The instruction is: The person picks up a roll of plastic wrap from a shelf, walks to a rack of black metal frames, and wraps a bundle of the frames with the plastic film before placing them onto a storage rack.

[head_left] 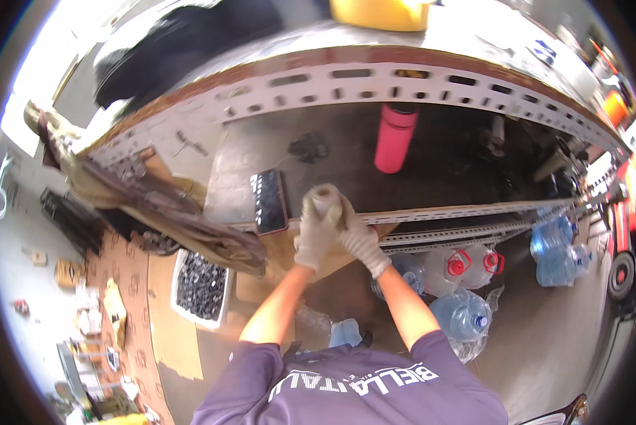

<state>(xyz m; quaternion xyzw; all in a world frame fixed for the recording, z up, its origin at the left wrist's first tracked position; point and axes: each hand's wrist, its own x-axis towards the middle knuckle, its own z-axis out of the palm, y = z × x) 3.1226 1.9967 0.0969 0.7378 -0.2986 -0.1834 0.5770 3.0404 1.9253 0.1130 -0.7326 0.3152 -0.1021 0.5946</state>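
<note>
Both my hands wear whitish work gloves and meet in front of the dark lower shelf. Between them is a small pale roll [325, 195] with a round hole in its end, held upright. My left hand [315, 232] is closed around its left side, and my right hand [357, 235] grips it from the right. The fingers partly cover the roll, so its exact kind is unclear. Just left of my hands a dark phone [269, 200] lies on the shelf edge. A pink bottle [394, 139] stands on the shelf beyond them, to the right.
Above runs a worktop with a perforated white metal edge [311, 81]. A white tub [220, 301] of small black pieces sits on the floor at left. Large plastic water bottles [462, 315] stand at lower right. A brownish cloth [169, 219] hangs at the left.
</note>
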